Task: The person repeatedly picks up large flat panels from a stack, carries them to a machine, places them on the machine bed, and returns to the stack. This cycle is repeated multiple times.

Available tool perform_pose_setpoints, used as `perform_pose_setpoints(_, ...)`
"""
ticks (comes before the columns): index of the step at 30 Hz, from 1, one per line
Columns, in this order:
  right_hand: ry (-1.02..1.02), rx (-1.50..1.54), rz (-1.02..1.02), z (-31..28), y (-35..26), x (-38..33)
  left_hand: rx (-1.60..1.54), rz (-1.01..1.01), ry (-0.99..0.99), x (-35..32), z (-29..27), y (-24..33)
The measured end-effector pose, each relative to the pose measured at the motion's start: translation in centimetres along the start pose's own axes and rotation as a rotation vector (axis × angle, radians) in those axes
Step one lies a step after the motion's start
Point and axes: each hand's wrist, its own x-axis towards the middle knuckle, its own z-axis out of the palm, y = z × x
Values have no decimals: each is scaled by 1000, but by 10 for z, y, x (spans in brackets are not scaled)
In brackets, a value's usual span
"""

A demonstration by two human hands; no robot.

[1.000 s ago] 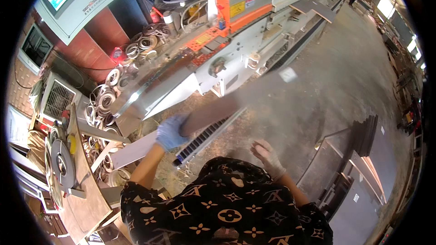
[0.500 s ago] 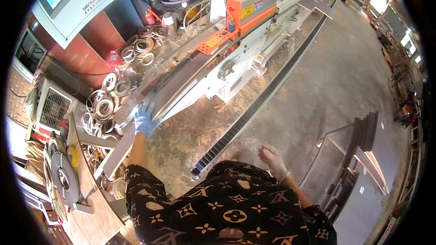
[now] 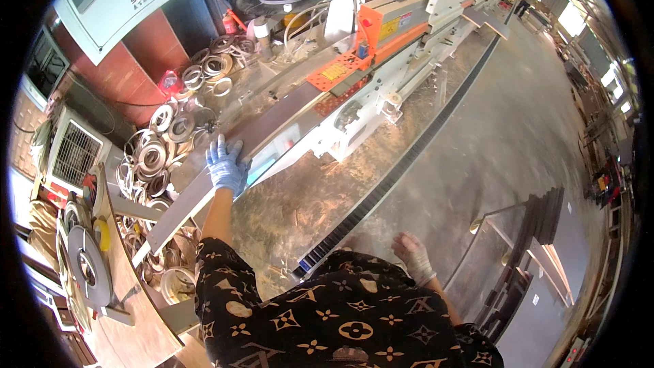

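My left hand, in a blue glove, lies flat with fingers spread on a long, narrow brown board. The board runs along the near end of a white and orange machine, and its far end reaches the perforated orange plate. Its near end sticks out to the lower left, past my wrist. My right hand, in a pale glove, hangs in front of my body beside the black roller track, fingers loosely bent and somewhat blurred. It appears to hold nothing.
Coils of edge strip lie heaped left of the board. A wooden table with a large grey coil stands lower left. A black roller track crosses the floor. Dark panels are stacked at right.
My left hand has shifted slightly right along with the narrow board, which now sits closer against the machine's near edge. My right hand hangs almost as before. The view has tilted a little.
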Motion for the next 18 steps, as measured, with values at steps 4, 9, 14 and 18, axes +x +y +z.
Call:
perform_pose_setpoints(4,-9,-50,5,10,-8,2,6,-13,-24,5,-5,10)
perform_pose_setpoints(9,23,-32,17,3,-9,1,17,2,-59,14,-3,27)
perform_pose_setpoints(14,109,37,-19,-15,2,-14,-7,8,-56,41,8,65)
perform_pose_setpoints(18,245,154,-75,-46,7,-53,8,156,102,62,22,118)
